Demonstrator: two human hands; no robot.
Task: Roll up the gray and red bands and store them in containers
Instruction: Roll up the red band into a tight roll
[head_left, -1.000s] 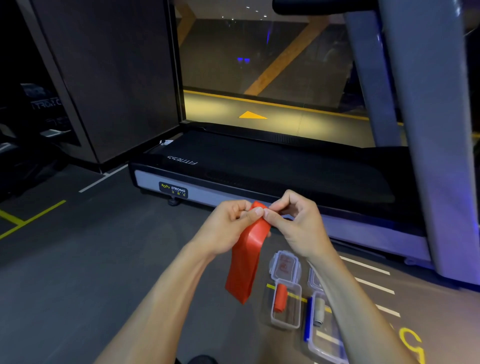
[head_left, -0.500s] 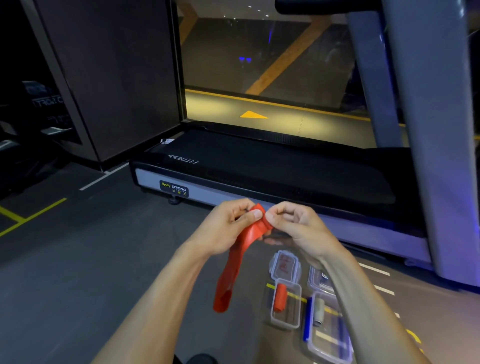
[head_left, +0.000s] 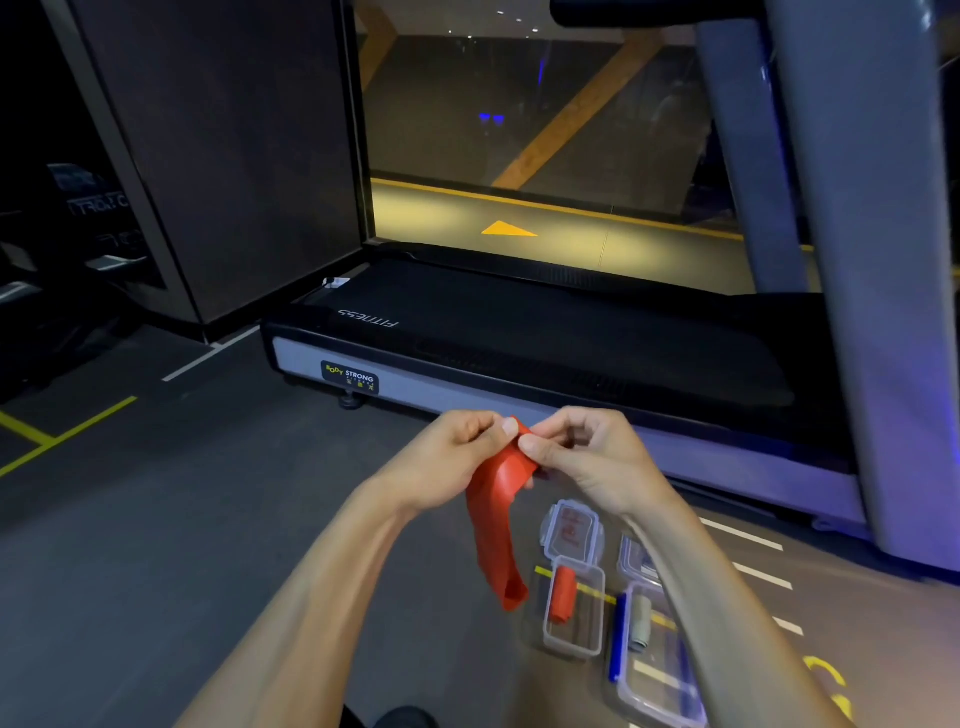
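Since a second ago the red band (head_left: 498, 519) has gone from a flat hanging strip to a curled, trough-like length, and we now pinch its top end between the fingers of our left hand (head_left: 457, 457) and our right hand (head_left: 587, 457) at the centre of the frame; that suggests the rolling of this band is only starting. The band looks thin, smooth and rubbery, its loose tail dangling toward the floor (head_left: 208, 571). Below, at lower right, a clear plastic container (head_left: 574, 647) already holds a rolled red band (head_left: 563, 592), its lid (head_left: 571, 530) open behind it. Just right, a second clear container (head_left: 654, 691) seems to hold a gray roll (head_left: 640, 623), though our forearm hides part of it.
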